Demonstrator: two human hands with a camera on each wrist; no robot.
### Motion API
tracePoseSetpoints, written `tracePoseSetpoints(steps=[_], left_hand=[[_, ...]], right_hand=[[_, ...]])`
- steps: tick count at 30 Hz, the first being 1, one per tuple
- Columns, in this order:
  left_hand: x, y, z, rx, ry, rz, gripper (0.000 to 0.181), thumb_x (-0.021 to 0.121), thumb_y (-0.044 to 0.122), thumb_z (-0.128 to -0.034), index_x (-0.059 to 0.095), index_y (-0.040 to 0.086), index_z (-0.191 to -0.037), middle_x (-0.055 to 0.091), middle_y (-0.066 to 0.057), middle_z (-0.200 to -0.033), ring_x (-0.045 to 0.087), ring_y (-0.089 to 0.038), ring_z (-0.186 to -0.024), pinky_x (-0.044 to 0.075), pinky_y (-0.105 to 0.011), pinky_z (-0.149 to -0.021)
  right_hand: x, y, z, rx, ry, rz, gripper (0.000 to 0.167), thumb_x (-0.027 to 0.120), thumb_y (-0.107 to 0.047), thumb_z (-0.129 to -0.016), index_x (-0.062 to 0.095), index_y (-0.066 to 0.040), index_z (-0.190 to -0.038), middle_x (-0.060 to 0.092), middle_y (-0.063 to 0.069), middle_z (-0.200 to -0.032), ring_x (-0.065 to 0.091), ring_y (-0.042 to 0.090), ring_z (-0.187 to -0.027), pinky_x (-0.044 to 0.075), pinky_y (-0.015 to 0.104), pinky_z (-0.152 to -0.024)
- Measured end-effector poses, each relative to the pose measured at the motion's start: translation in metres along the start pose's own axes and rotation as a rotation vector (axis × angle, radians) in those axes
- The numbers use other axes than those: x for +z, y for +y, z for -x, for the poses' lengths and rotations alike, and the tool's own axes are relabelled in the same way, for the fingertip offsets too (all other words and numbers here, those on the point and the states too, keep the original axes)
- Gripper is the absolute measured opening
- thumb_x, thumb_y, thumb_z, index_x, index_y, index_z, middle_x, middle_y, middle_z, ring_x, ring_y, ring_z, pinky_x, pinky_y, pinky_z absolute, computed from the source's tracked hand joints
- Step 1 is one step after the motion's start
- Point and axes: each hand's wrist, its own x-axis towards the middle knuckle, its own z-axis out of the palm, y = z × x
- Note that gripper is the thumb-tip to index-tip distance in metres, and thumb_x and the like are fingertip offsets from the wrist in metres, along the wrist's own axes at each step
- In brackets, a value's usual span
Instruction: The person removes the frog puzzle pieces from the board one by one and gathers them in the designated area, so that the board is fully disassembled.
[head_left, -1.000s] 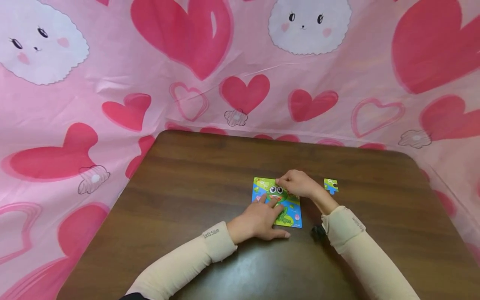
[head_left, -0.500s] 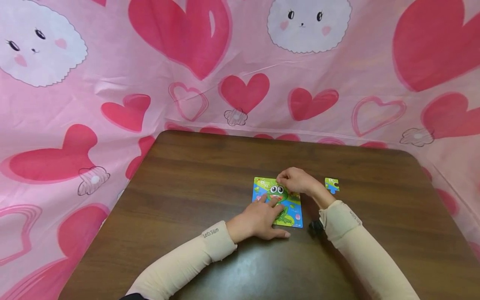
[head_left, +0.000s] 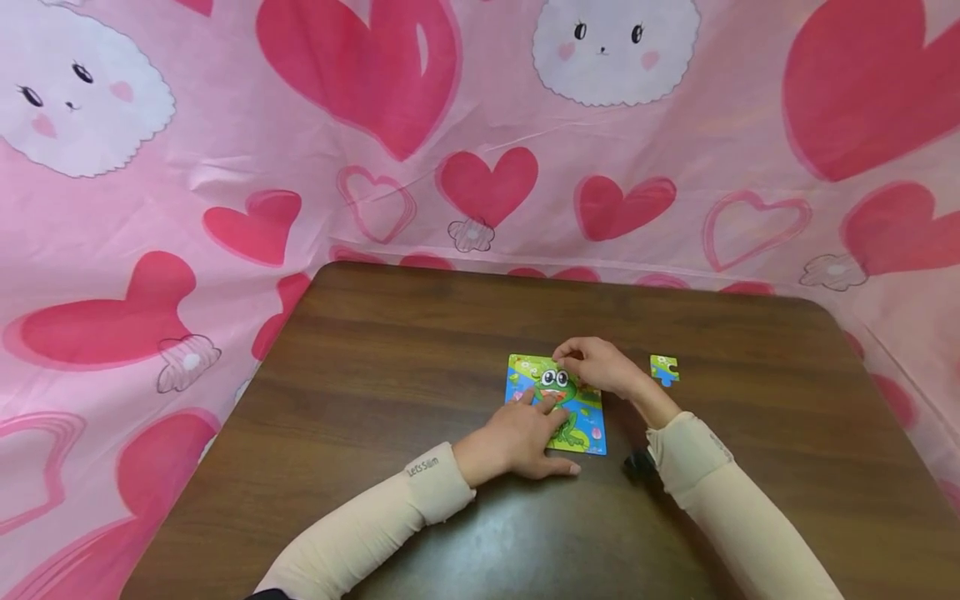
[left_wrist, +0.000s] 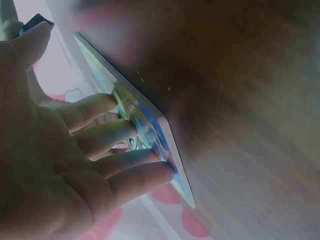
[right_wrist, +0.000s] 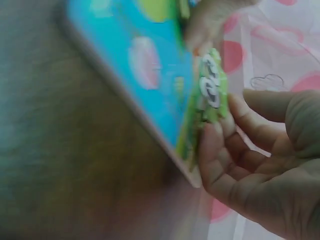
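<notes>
A frog puzzle in a thin square board lies on the table. My left hand rests across its left and middle parts, with spread fingers touching the picture; in the left wrist view, the fingertips of the left hand meet the puzzle's surface. At the upper edge, the curled fingers of my right hand are on the part by the frog's eyes. In the right wrist view, the right hand has its fingers against a green piece with the eyes, which looks slightly raised; its thumb stands apart.
A loose puzzle piece lies right of the board, beyond the right wrist. Brown table surrounds the board, and a pink heart-print cloth hangs behind and at the sides. A small black object is by the right sleeve.
The right hand's fingers have shifted slightly at the puzzle's upper edge, and its forearm has moved a little. The left hand stays in place on the puzzle.
</notes>
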Motion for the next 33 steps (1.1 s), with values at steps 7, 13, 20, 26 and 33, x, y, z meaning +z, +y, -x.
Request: tracePoseSetpoints(steps=[7, 13, 20, 26, 33], left_hand=[[0.003, 0.001, -0.001, -0.001, 0.005, -0.006, 0.083, 0.056, 0.073, -0.09, 0.041, 0.024, -0.156, 0.033, -0.003, -0.166, 0.034, -0.04, -0.151, 0.035, -0.048, -0.121], [0.005, 0.002, -0.002, 0.001, -0.005, 0.0, 0.083, 0.056, 0.073, -0.0899, 0.041, 0.026, -0.156, 0.031, -0.002, -0.167, 0.033, -0.04, -0.151, 0.036, -0.047, -0.12], [0.003, 0.0, -0.002, -0.002, 0.001, -0.011, 0.083, 0.056, 0.073, -0.0897, 0.042, 0.025, -0.156, 0.032, -0.002, -0.166, 0.034, -0.04, -0.15, 0.035, -0.047, -0.12], [0.003, 0.0, -0.001, 0.0, 0.001, -0.017, 0.083, 0.056, 0.073, -0.0898, 0.04, 0.025, -0.156, 0.031, -0.001, -0.167, 0.034, -0.039, -0.151, 0.035, -0.047, -0.121], [0.005, -0.001, -0.001, 0.0, 0.009, -0.011, 0.084, 0.057, 0.072, -0.0897, 0.04, 0.025, -0.157, 0.029, 0.0, -0.168, 0.032, -0.039, -0.152, 0.034, -0.047, -0.121]], right_hand=[[0.006, 0.011, 0.001, -0.051, 0.064, 0.048, 0.027, 0.058, -0.017, -0.102, 0.07, -0.009, -0.125, 0.067, 0.009, -0.095, 0.052, 0.018, -0.06, 0.047, 0.03, -0.057], [0.007, 0.016, 0.002, -0.042, 0.063, 0.026, 0.025, 0.061, -0.017, -0.101, 0.071, -0.012, -0.124, 0.068, 0.008, -0.092, 0.056, 0.02, -0.063, 0.048, 0.03, -0.055], [0.005, 0.019, 0.002, -0.049, 0.054, -0.072, 0.025, 0.061, -0.015, -0.101, 0.071, -0.011, -0.124, 0.069, 0.011, -0.096, 0.061, 0.021, -0.073, 0.052, 0.032, -0.067], [0.005, 0.02, -0.004, 0.021, 0.087, -0.189, 0.026, 0.06, -0.014, -0.102, 0.072, -0.006, -0.124, 0.071, 0.016, -0.117, 0.068, 0.018, -0.082, 0.06, 0.031, -0.074], [0.002, 0.022, -0.01, 0.067, 0.063, -0.348, 0.033, 0.059, -0.014, -0.103, 0.065, 0.001, -0.132, 0.064, 0.021, -0.129, 0.068, 0.015, -0.091, 0.062, 0.031, -0.078]])
